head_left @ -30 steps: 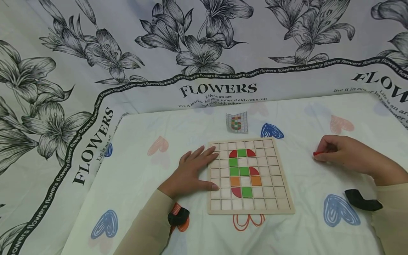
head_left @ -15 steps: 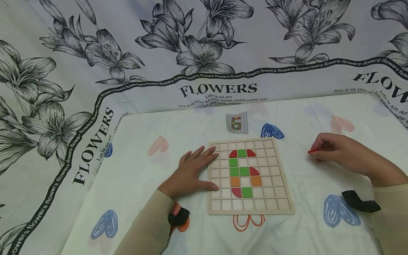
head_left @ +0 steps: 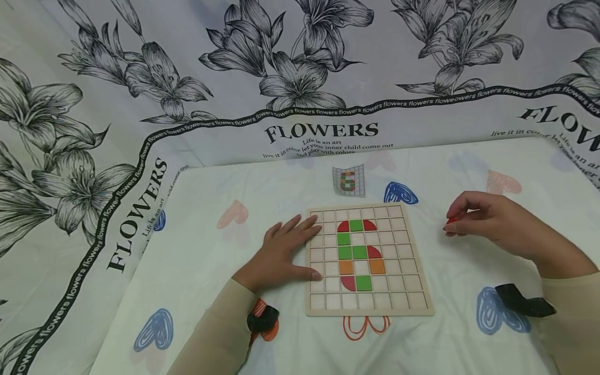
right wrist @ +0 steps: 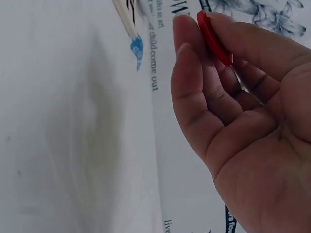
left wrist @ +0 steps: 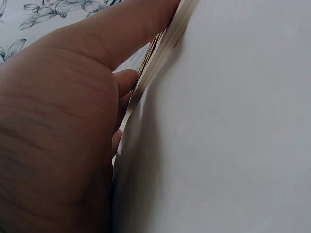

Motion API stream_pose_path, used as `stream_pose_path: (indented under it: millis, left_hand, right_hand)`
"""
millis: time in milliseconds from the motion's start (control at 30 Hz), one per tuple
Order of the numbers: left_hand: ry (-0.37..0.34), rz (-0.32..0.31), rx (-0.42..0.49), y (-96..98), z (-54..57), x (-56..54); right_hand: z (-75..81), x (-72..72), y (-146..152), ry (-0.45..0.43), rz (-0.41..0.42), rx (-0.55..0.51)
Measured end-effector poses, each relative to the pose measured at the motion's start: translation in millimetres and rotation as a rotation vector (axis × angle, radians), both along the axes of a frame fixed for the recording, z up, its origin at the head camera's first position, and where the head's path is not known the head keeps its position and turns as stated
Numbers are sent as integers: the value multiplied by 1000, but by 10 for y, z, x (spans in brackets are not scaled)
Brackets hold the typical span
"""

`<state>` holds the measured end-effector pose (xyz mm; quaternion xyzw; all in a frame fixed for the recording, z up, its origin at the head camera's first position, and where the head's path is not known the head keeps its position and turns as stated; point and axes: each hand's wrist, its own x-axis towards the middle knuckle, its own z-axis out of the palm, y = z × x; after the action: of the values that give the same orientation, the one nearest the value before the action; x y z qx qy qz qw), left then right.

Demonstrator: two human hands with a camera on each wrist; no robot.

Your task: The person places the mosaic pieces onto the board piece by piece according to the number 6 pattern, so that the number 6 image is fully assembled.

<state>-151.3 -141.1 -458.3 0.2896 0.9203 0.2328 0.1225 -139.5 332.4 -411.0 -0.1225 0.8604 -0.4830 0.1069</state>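
Observation:
A square wooden grid board [head_left: 398, 300] lies in the middle of the head view. Set in its cells are green square tiles [head_left: 356, 225], orange square tiles [head_left: 345, 266] and red quarter-round tiles [head_left: 373, 252]. My left hand [head_left: 283, 255] rests along the board's left edge, fingers spread and the thumb on the frame; the left wrist view shows the palm close against the board's side [left wrist: 167, 46]. Right of the board, my right hand [head_left: 503, 224] is raised over the cloth. It pinches a thin red tile [right wrist: 214, 39] between thumb and fingertips.
Behind the board lies a small pattern card [head_left: 360, 182] with a coloured grid design. A white cloth [head_left: 262, 182] with printed hearts covers the surface, and flower-printed fabric [head_left: 187, 47] spreads beyond it. Black bands [head_left: 262, 319] sit at both wrists.
My right hand has moved left toward the board and slightly up, carrying the red tile. The left hand and the tiles on the board have stayed in place.

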Motion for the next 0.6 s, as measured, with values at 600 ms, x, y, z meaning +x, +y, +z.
stream_pose_path:
  millis: [600]
  left_hand:
    - [-14,-6,3,-4,16,0]
  right_hand:
    - [127,112,-389,-4,86,-111]
